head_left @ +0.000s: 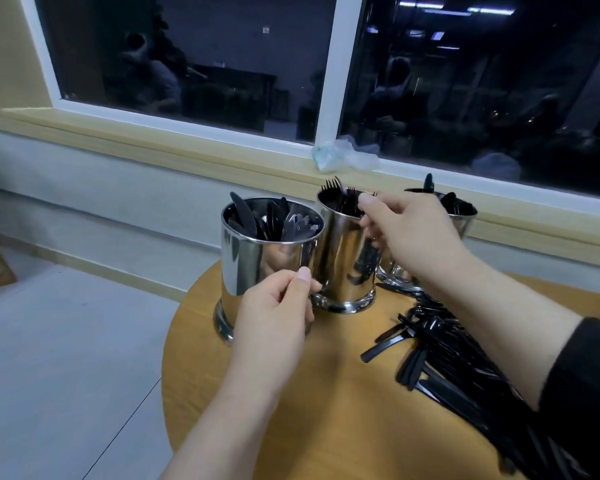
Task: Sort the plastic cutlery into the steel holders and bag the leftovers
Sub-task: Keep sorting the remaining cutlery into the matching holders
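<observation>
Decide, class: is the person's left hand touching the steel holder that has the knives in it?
Touching. The head view shows the left hand wrapped against the front wall of the knife holder, its fingers curled onto the steel with no gap.

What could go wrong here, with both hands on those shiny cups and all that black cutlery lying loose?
The left steel holder with knives stands near the round wooden table's edge; the left hand could nudge it off. The right hand, gripping the middle steel holder of forks, might tip it. The right forearm crosses the loose pile of black plastic cutlery and may sweep pieces away.
</observation>
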{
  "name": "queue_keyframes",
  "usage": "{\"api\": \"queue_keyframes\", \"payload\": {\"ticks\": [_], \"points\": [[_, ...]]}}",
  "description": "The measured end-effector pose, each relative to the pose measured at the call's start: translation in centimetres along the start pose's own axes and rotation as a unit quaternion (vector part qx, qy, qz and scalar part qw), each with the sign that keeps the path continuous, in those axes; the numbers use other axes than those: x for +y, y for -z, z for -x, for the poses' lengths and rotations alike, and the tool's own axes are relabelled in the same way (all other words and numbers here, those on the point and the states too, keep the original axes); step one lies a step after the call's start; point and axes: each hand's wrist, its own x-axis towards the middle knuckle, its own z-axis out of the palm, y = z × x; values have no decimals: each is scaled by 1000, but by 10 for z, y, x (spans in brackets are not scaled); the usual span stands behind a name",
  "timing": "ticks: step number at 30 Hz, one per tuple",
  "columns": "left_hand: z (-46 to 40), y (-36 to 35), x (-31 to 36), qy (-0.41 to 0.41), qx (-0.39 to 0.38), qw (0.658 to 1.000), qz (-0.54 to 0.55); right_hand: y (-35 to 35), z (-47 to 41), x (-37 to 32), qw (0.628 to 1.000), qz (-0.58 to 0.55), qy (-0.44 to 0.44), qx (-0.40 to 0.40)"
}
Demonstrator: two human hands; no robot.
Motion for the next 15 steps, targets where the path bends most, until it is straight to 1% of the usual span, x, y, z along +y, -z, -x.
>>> {"api": "queue_keyframes", "payload": {"ticks": [3,6,9,12,15], "points": [[5,-13,-2,-4,-24,1000,-19,40,29,28,1000,-12,-18,16],[18,-35,-5,-17,-73,996,-51,86,70,55,998,56,-33,9],[37,-72,-5,-31,-126,988,-85,134,109,88,994,80,-64,35],[58,-111,-7,-51,-181,974,-127,173,141,121,990,93,-94,56],[76,-141,-10,-79,-232,950,-193,201,166,143,985,115,-112,58]]}}
